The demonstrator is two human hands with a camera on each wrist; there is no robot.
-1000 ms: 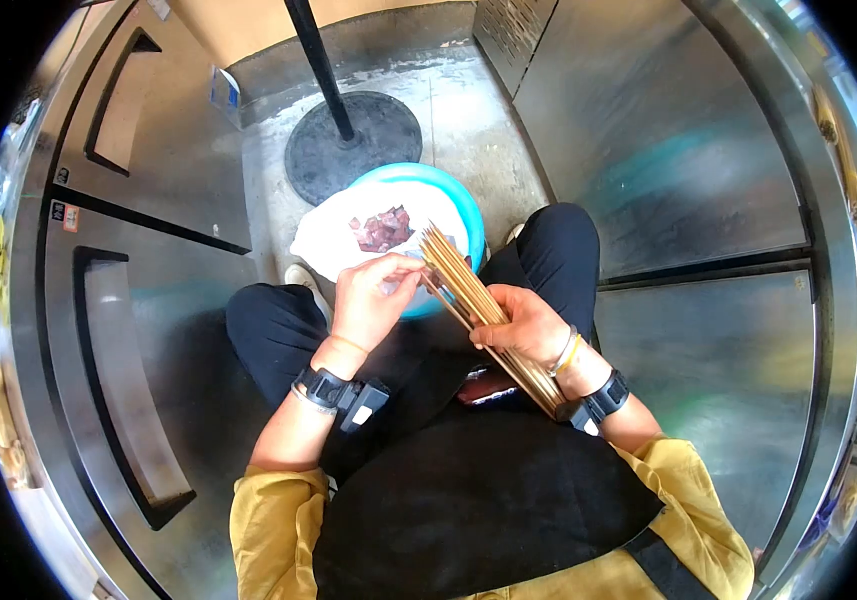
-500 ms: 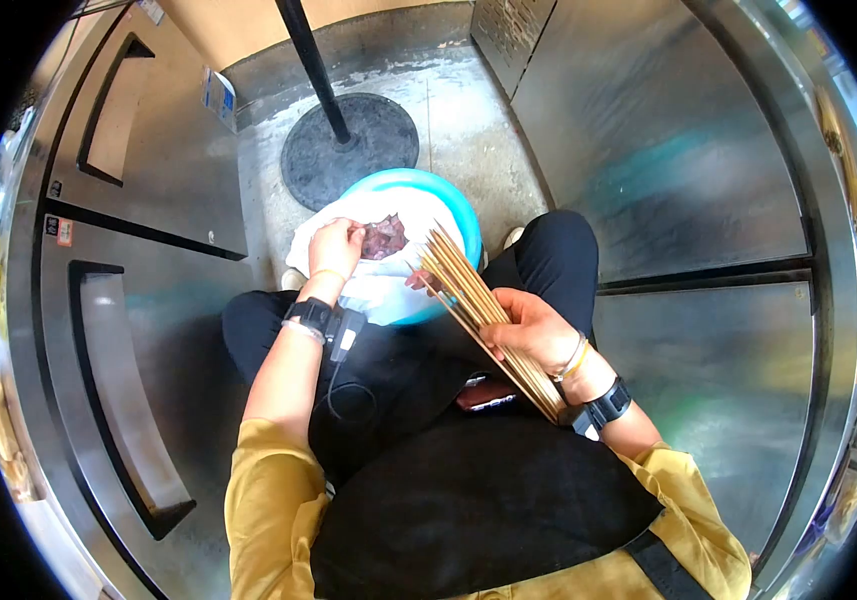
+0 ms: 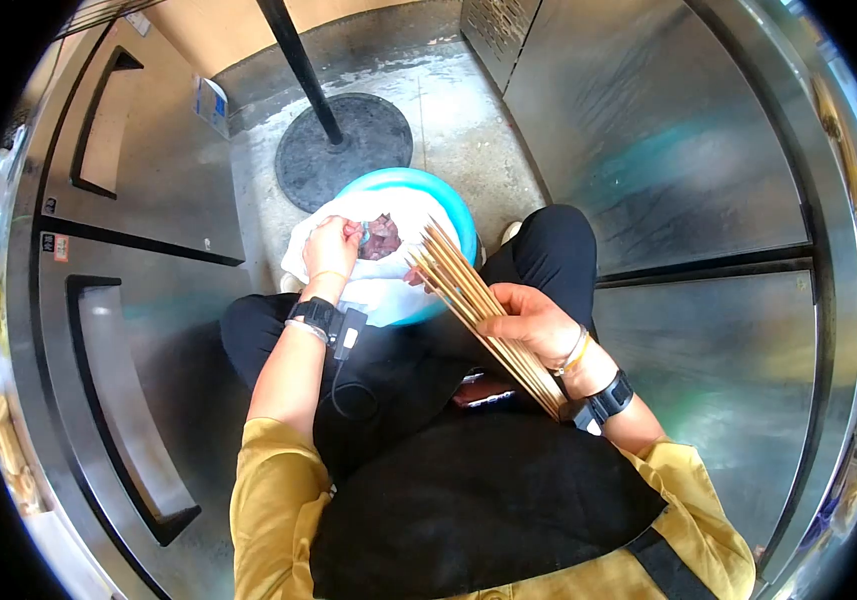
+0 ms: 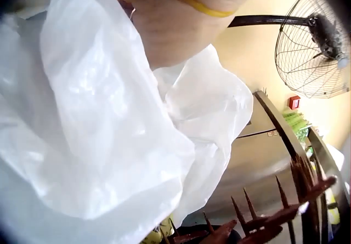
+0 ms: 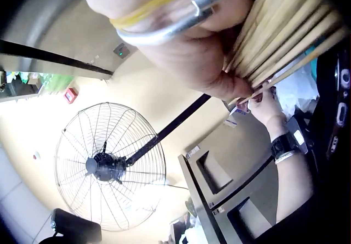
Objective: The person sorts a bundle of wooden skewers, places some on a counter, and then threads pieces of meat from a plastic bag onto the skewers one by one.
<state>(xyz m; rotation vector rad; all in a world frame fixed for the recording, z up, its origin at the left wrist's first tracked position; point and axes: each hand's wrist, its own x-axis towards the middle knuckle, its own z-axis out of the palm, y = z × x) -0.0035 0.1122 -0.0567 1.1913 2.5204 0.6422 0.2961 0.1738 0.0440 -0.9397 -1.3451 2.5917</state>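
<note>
My left hand (image 3: 328, 248) is over a white plastic bag (image 3: 378, 298), fingertips curled at the left edge of a pile of dark red meat pieces (image 3: 382, 240); they pinch a piece of meat. My right hand (image 3: 536, 328) grips a fanned bundle of wooden skewers (image 3: 468, 292), tips toward the bag. Near the tips, some meat (image 3: 415, 277) is threaded on skewers at the bundle's left side. In the left wrist view, pointed skewer tips stick out past strips of meat (image 4: 263, 230), while the bag hides most of the left fingers.
The bag lies in a blue basin (image 3: 464, 210) between the person's knees. Behind it stands a round black base (image 3: 343, 165) with a pole, which carries a fan (image 5: 109, 167). Steel cabinets (image 3: 668, 150) flank both sides. A black apron (image 3: 468, 500) covers the lap.
My left hand has left the skewer tips and moved forward and left to the meat pile, where it stays. The right hand keeps its grip, the skewers now fanned wider.
</note>
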